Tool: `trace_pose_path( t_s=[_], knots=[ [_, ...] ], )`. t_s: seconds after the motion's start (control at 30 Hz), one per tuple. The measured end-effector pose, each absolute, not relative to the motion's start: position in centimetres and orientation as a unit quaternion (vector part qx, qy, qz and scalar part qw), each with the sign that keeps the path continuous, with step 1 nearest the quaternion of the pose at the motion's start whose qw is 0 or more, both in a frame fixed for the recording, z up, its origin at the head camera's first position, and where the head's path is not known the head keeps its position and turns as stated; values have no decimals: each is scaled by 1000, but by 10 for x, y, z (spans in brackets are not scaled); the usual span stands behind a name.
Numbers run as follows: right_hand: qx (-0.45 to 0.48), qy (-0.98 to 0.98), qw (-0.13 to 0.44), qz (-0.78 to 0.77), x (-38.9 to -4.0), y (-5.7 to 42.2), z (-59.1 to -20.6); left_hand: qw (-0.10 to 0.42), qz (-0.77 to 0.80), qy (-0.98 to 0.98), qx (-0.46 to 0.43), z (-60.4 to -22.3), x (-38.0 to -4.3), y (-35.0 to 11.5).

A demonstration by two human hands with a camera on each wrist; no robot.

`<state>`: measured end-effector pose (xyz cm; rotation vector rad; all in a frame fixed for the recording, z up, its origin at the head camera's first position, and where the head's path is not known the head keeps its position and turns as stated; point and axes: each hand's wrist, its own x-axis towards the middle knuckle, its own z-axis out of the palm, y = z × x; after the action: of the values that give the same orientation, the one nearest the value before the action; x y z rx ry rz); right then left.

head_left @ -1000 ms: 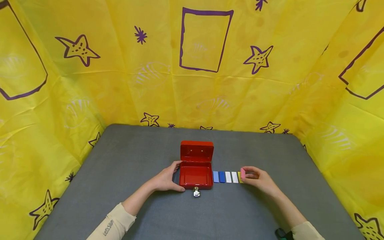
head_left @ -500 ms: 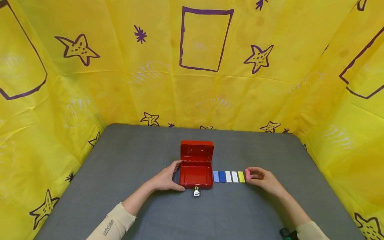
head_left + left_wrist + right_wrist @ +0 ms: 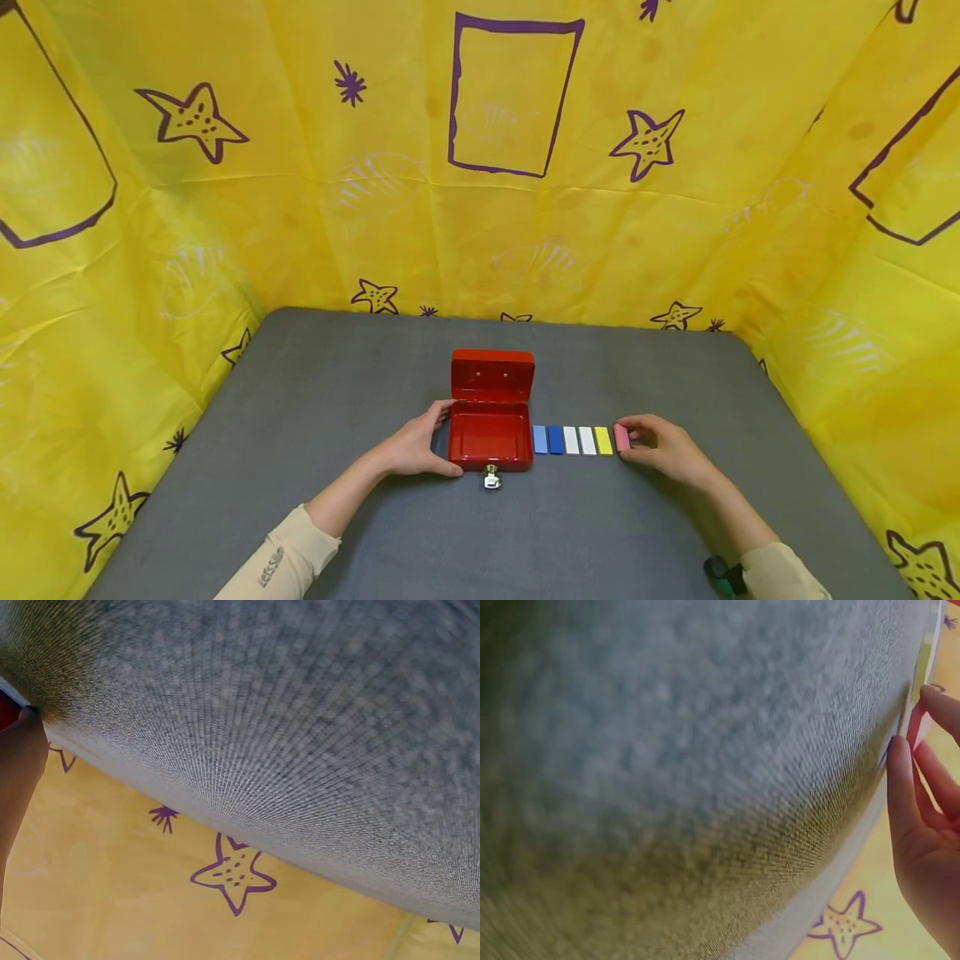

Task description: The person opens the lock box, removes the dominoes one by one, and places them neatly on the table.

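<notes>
In the head view my right hand (image 3: pixel 663 450) pinches a small pink rectangular block (image 3: pixel 622 438) by its ends at the right end of a row. In the right wrist view the same pink block (image 3: pixel 916 726) shows between thumb and fingertips. To its left lie a yellow block (image 3: pixel 603 442), two white blocks (image 3: pixel 572 441), a dark blue block (image 3: pixel 555 441) and a light blue block (image 3: pixel 540 440). A red metal cash box (image 3: pixel 491 462) stands with its lid raised. My left hand (image 3: pixel 412 446) holds the box's left side, thumb at the front corner, fingers toward the back.
A silver latch (image 3: pixel 491 477) hangs at the box's front. The grey table (image 3: pixel 337 358) is walled at the back and sides by yellow printed cloth (image 3: pixel 300 233). A dark object (image 3: pixel 723 575) sits by the right sleeve.
My right hand has carried the pink block to the right, from over the yellow block to beside it, and lowered it. The yellow block is now uncovered. My left hand stays at the box.
</notes>
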<state>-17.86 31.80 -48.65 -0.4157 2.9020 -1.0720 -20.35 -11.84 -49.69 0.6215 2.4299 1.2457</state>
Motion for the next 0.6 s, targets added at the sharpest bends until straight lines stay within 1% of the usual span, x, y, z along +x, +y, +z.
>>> trace_pose_path(
  t_s=[0.2, 0.3, 0.6],
  knots=[
    [-199, 921, -23, -334, -181, 318, -488, 167, 435, 857, 221, -497, -204, -118],
    [-209, 920, -17, -331, -182, 318, -487, 167, 433, 858, 221, -497, -204, -118],
    [-209, 922, 26, -324, -185, 320, -484, 169, 437, 856, 217, -496, -204, -118]
  ],
)
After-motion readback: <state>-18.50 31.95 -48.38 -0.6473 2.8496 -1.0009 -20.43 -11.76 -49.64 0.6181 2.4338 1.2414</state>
